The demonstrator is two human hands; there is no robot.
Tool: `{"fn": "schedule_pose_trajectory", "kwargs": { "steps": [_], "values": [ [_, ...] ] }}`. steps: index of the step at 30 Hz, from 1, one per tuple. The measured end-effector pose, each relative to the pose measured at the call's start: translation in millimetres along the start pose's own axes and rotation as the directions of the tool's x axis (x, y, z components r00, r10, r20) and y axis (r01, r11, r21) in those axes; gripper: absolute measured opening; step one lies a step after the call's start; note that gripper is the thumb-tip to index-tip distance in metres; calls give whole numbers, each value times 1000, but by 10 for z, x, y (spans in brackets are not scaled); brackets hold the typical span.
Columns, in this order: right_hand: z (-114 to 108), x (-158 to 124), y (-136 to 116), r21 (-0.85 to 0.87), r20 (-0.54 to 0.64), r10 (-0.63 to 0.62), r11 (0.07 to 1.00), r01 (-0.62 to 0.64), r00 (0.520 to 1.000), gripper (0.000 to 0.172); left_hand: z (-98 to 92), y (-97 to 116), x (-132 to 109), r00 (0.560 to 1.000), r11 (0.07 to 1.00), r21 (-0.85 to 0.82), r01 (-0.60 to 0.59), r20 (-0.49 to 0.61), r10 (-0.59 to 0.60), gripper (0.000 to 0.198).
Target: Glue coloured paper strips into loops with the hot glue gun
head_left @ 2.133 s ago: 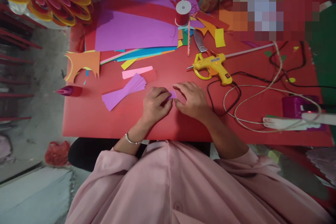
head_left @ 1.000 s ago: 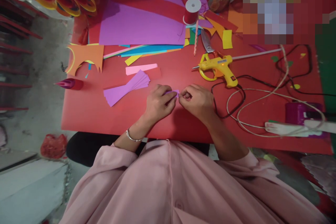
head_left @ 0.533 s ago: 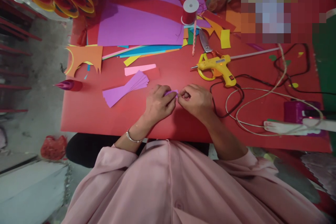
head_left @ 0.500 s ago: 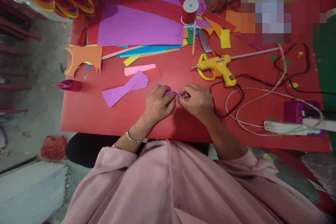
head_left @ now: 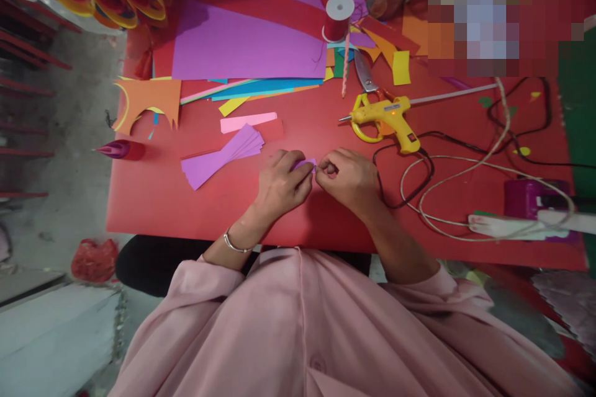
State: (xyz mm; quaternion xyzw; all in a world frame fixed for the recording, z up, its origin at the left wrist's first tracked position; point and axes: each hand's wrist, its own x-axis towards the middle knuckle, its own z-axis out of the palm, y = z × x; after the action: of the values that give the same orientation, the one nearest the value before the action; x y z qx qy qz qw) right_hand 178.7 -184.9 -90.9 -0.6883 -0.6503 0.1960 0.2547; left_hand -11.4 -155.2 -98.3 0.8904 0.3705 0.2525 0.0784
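Between my hands is a small piece of purple paper (head_left: 305, 164), mostly covered by the fingers. My left hand (head_left: 285, 181) is closed on its left part, thumb and fingers pinching it. My right hand (head_left: 347, 177) has thumb and forefinger pinched at the paper's right end, the other fingers curled in. Left of my left hand lies a fanned stack of purple paper strips (head_left: 223, 155). Just above that stack rests a folded pink strip (head_left: 249, 123). A yellow glue gun (head_left: 386, 118) lies beyond my right hand, on top of scissors (head_left: 365, 77).
The red table (head_left: 153, 205) bears large purple sheets (head_left: 242, 31) at the back, a thread spool (head_left: 338, 18), an orange cut-out scrap (head_left: 149, 99) and a dark pink cone-tipped object (head_left: 121, 150). Loose cables (head_left: 435, 198) loop at the right, near a white power strip (head_left: 507, 226).
Hardly anything differs. Both hands keep the same pinch on the purple paper, and the view has shifted very slightly.
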Motion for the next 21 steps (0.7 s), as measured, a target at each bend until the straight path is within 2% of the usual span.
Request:
{"fn": "schedule_pose_trajectory", "kwargs": {
  "steps": [8, 21],
  "values": [
    [6, -2, 4, -4, -7, 0, 1000, 0, 1000, 10, -58, 34, 14, 998, 992, 115, -55, 19, 53, 19],
    [7, -6, 5, 3, -5, -10, 1000, 10, 1000, 11, -75, 41, 30, 997, 994, 89, -69, 41, 65, 20]
  ]
}}
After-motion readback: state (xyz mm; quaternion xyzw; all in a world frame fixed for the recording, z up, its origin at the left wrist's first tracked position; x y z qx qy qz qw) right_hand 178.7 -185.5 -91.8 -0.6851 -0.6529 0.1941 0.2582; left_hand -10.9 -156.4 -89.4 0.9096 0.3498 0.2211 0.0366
